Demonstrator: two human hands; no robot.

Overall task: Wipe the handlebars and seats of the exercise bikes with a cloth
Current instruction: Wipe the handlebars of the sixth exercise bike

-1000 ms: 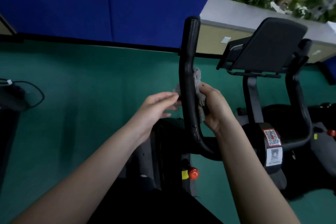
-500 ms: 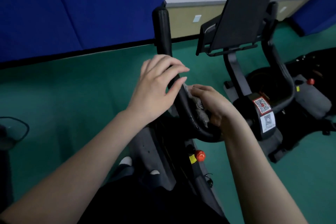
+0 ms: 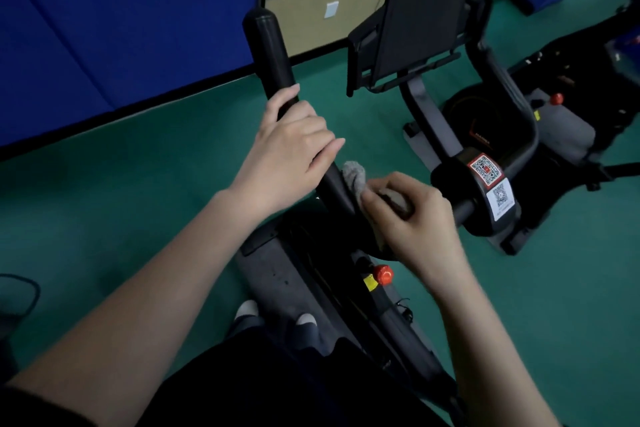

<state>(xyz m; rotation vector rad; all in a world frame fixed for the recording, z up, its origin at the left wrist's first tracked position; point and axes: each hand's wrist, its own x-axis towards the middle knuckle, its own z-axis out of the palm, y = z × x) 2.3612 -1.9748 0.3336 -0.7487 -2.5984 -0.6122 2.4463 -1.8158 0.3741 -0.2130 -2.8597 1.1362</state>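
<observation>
Two bare hands meet on one black handlebar point(image 3: 272, 55). At nine o'clock in the view, blue wall panels point(image 3: 104, 28) stand over a green floor point(image 3: 138, 204). Just left of centre, the left hand point(image 3: 287, 152) wraps the tube. Its thumb lies up along the tube toward twelve o'clock and its fingers curl over the far side. The bar's capped end rises free at the hand's eleven o'clock.

At that hand's four o'clock, just beside its fingertips, the grey cloth point(image 3: 353, 175) sits against the bar where it bends downward. The right hand point(image 3: 412, 218) clenches the cloth with its fingers folded round it. A rounded tuft pokes out at the fist's ten o'clock, touching the tube. Whether the cloth goes right round the bar I cannot tell.

At the fist's six o'clock a red knob point(image 3: 384, 274) and a yellow tag point(image 3: 370, 282) sit on the dark frame. Two pale shoe toes point(image 3: 306, 319) show farther down.

At the fist's three o'clock the bar runs into a black hub point(image 3: 453, 180) bearing two code stickers. A dark console panel point(image 3: 426, 7) stands tilted at one o'clock in the view. Far right, at three o'clock, a second red knob point(image 3: 557, 99) shows on more dark machinery.
</observation>
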